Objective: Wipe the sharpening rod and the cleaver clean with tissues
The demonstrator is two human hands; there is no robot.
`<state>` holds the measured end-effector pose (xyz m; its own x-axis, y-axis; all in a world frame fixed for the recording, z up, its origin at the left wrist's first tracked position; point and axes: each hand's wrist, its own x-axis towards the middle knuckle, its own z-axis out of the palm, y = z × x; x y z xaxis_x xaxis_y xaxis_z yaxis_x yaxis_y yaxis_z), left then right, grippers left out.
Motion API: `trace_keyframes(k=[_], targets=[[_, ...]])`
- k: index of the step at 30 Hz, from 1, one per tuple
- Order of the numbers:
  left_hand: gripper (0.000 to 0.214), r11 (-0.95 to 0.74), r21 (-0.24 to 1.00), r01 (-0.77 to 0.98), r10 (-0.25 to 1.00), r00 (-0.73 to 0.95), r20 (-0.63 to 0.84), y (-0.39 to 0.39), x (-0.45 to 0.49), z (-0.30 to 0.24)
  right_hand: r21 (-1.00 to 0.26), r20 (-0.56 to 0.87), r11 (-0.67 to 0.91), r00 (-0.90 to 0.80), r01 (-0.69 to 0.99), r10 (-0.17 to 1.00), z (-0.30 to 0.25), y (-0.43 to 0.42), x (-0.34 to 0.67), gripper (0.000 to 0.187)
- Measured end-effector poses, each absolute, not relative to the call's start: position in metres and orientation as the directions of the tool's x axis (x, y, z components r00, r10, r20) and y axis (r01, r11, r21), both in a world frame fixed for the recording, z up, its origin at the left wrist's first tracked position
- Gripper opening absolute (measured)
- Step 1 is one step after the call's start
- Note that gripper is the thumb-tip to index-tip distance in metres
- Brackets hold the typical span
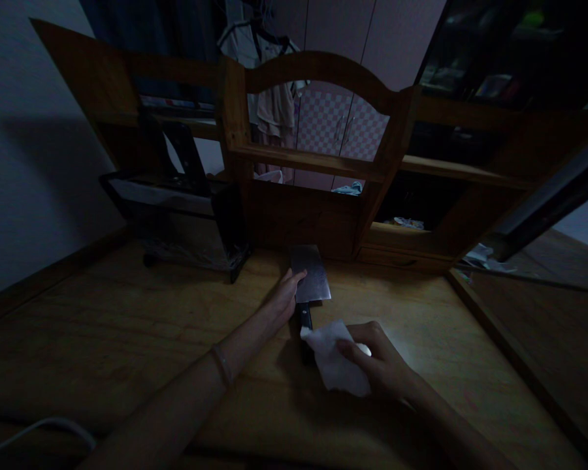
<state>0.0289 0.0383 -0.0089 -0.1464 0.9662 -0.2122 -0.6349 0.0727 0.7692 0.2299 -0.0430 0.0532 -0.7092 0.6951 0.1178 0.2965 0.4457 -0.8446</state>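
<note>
A cleaver (316, 279) with a broad metal blade and a black riveted handle points away from me over the wooden desk (186, 346). My left hand (290, 292) is closed on the blade's left edge near the handle, thumb lying across the flat. In my right hand (375, 356) a white tissue (336, 359) is pinched between thumb and fingers. One corner of the tissue touches or overlaps the cleaver's handle, whose lower end is partly hidden in shadow behind it.
At the back left stands a knife block (176, 222) with black-handled knives in it. A wooden shelf unit (304, 166) with a small drawer (402, 260) runs along the desk's far side. A white cable (53, 424) lies at the lower left.
</note>
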Motion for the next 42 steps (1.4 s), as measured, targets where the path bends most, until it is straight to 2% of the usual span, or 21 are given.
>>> trace_keyframes(k=[2, 5, 10, 13, 21, 25, 28, 30, 32, 34, 37, 42], targets=[[0.024, 0.094, 0.765, -0.637, 0.967, -0.126, -0.223, 0.037, 0.026, -0.01, -0.817, 0.242, 0.502, -0.621, 0.284, 0.745, 0.053, -0.041, 0.229, 0.035], [0.027, 0.175, 0.747, -0.642, 0.962, -0.052, -0.269, 0.036, 0.022, -0.012, -0.743, 0.378, 0.599, -0.552, 0.298, 0.743, 0.053, -0.039, 0.227, 0.025], [0.027, 0.157, 0.704, -0.693, 0.946, -0.099, -0.309, 0.041, 0.022, -0.016, -0.652, 0.31, 0.696, -0.731, 0.303, 0.608, 0.056, -0.043, 0.218, 0.037], [0.025, 0.135, 0.693, -0.708, 0.931, -0.149, -0.334, 0.044, 0.023, -0.017, -0.65, 0.238, 0.712, -0.818, 0.266, 0.523, 0.061, -0.047, 0.211, 0.04], [0.023, 0.122, 0.621, -0.775, 0.903, -0.173, -0.393, 0.042, 0.023, -0.009, -0.868, 0.092, 0.452, -0.827, 0.207, 0.555, 0.072, -0.052, 0.209, 0.032], [0.015, 0.128, 0.551, -0.825, 0.879, -0.163, -0.448, 0.038, 0.024, 0.0, -0.932, 0.008, 0.287, -0.78, 0.221, 0.626, 0.067, -0.05, 0.216, 0.032], [0.017, 0.154, 0.51, -0.846, 0.893, -0.102, -0.438, 0.036, 0.025, 0.003, -0.951, -0.068, 0.177, -0.733, 0.252, 0.677, 0.057, -0.046, 0.222, 0.03], [0.019, 0.178, 0.49, -0.853, 0.901, -0.059, -0.43, 0.036, 0.024, 0.004, -0.953, -0.094, 0.115, -0.635, 0.28, 0.767, 0.048, -0.042, 0.225, 0.027], [0.017, 0.176, 0.482, -0.858, 0.892, -0.068, -0.446, 0.036, 0.023, 0.004, -0.961, -0.07, 0.071, -0.481, 0.268, 0.874, 0.039, -0.038, 0.228, 0.023], [0.017, 0.162, 0.476, -0.864, 0.879, -0.093, -0.468, 0.038, 0.021, 0.004, -0.976, -0.019, 0.063, -0.369, 0.209, 0.929, 0.032, -0.033, 0.231, 0.024], [0.018, 0.155, 0.471, -0.869, 0.877, -0.099, -0.47, 0.039, 0.02, 0.003, -0.98, 0.102, 0.145, -0.278, 0.139, 0.955, 0.032, -0.027, 0.234, 0.033], [0.02, 0.212, 0.466, -0.859, 0.887, -0.032, -0.461, 0.038, 0.021, 0.002, -0.899, 0.329, 0.358, -0.148, 0.252, 0.932, 0.046, -0.033, 0.236, 0.032]])
